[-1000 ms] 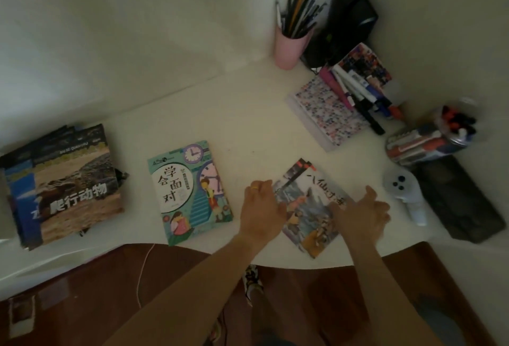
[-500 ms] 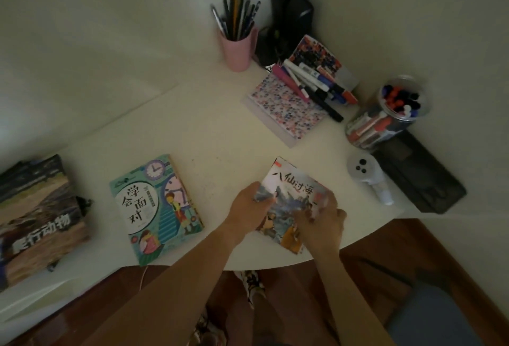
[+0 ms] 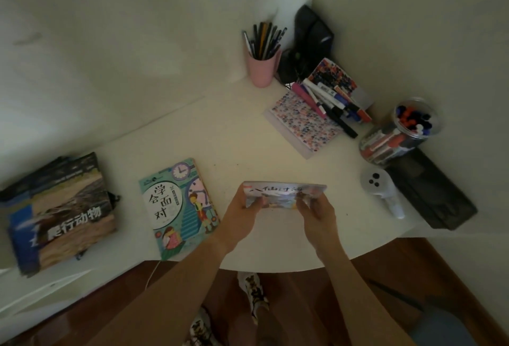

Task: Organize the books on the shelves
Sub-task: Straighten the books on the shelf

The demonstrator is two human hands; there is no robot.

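Observation:
A thin picture book (image 3: 283, 194) with black characters on its cover is lifted off the white desk (image 3: 225, 136), tilted up toward me. My left hand (image 3: 242, 210) grips its left edge and my right hand (image 3: 316, 213) grips its right edge. To the left, a teal book with a clock on the cover (image 3: 179, 208) lies flat on the desk. A stack of dark books with a brown landscape cover (image 3: 60, 213) sits at the far left edge.
A pink cup of pens (image 3: 261, 67) stands at the back. A dotted notebook (image 3: 303, 122) with markers (image 3: 327, 100) lies at the back right. A clear jar of markers (image 3: 399, 133), a black case (image 3: 432, 188) and a white controller (image 3: 382, 188) sit at the right.
The picture book lay flat under both hands; now both hands have raised it off the desk and tilted it upright. The camera view has shifted.

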